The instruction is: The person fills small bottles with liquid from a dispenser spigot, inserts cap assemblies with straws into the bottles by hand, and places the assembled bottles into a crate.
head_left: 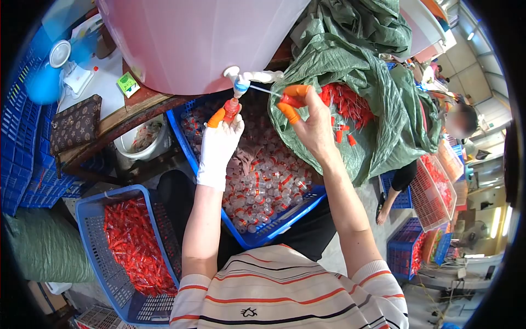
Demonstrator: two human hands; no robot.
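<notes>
My left hand, in a white glove with an orange finger cot, grips a small bottle with a red label. The bottle is upright, its mouth at the blue-and-white tap of a big pink tank. My right hand, with orange finger cots on thumb and finger, pinches a red cap whose thin white tube points left toward the tap. Beside that hand a green woven bag lies open, holding many red caps with tubes. Below my hands a blue crate holds small clear bottles with red labels.
At lower left stands a blue basket of red pieces. A wooden table at left bears a brown patterned pouch and a green-yellow box; a white bucket sits beneath. Crates and other people are at right.
</notes>
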